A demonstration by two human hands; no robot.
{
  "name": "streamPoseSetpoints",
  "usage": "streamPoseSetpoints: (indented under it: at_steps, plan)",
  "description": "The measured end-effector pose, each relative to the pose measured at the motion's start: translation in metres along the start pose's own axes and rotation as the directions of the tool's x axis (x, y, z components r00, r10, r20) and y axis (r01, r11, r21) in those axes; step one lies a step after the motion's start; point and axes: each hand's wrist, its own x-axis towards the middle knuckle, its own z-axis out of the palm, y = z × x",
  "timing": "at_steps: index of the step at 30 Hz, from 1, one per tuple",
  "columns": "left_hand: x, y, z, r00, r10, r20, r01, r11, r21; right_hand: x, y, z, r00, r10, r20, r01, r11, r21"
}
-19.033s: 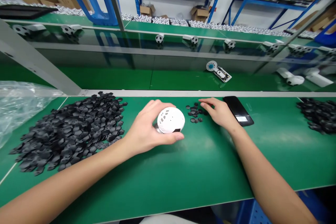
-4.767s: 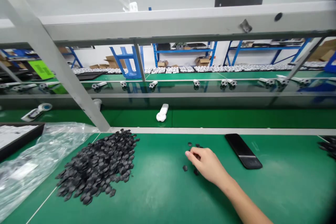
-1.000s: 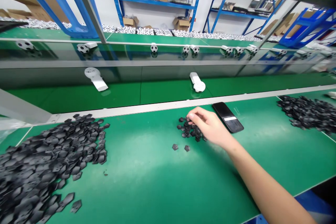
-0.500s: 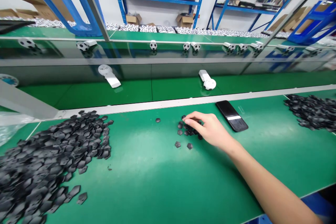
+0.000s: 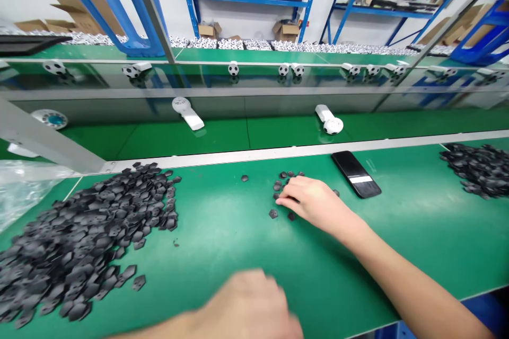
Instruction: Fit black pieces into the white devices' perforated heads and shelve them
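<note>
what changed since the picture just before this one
The left hand came into view, blurred, at the bottom. The right hand drew back slightly, over the black pieces. On the near belt, white handheld units moved right. The phone and large left pile stayed put.

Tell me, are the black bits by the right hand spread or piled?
Spread: several black bits lie apart around the right hand; any underneath are hidden.

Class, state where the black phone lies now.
In the head view, the black phone lies right of centre on the green table, just beyond and right of the right hand.
</note>
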Motion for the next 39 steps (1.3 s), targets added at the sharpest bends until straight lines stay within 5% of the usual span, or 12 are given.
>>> streamPoseSetpoints:
  at_steps: [1, 3, 5, 6, 13, 27, 31, 35, 37, 39]
  plan:
    - [0.004, 0.001, -0.019, 0.991, 0.017, -0.132, -0.006, 0.997, 0.081, 0.000, -0.002, 0.000, 1.000, -0.004, 0.013, 0.005, 0.999, -0.043]
    - [0.013, 0.002, -0.059, 0.831, 0.277, -0.483, 0.007, 0.862, 0.507, -0.001, -0.006, -0.002, 0.999, -0.005, 0.049, 0.010, 0.994, -0.107]
    - [0.018, -0.001, -0.093, 0.662, 0.496, -0.562, 0.093, 0.690, 0.718, -0.002, -0.006, -0.005, 0.995, -0.025, 0.092, 0.035, 0.994, -0.107]
    - [0.020, -0.002, -0.105, 0.630, 0.548, -0.550, 0.127, 0.626, 0.769, -0.001, -0.006, -0.007, 0.994, -0.043, 0.103, 0.052, 0.995, -0.089]
    - [0.029, -0.016, -0.130, 0.695, 0.477, -0.538, 0.337, 0.446, 0.829, 0.006, 0.015, -0.007, 0.997, 0.050, -0.061, -0.055, 0.995, -0.086]
    - [0.055, 0.014, -0.169, 0.736, 0.457, -0.499, 0.381, 0.330, 0.864, 0.018, 0.016, 0.002, 0.995, 0.015, -0.102, -0.034, 0.983, -0.182]
    - [0.061, 0.023, -0.169, 0.757, 0.453, -0.471, 0.371, 0.296, 0.880, 0.011, 0.030, -0.017, 0.963, 0.187, -0.196, -0.219, 0.963, -0.160]
    - [0.073, 0.037, -0.161, 0.789, 0.479, -0.384, 0.256, 0.312, 0.915, 0.000, 0.053, -0.028, 0.919, 0.382, -0.100, -0.393, 0.910, -0.130]
    - [0.083, 0.048, -0.169, 0.774, 0.517, -0.367, 0.217, 0.327, 0.920, -0.002, 0.060, -0.028, 0.907, 0.414, -0.080, -0.421, 0.898, -0.129]
    - [0.093, 0.062, -0.193, 0.705, 0.567, -0.426, 0.256, 0.357, 0.898, -0.001, 0.064, -0.028, 0.900, 0.425, -0.100, -0.435, 0.891, -0.127]
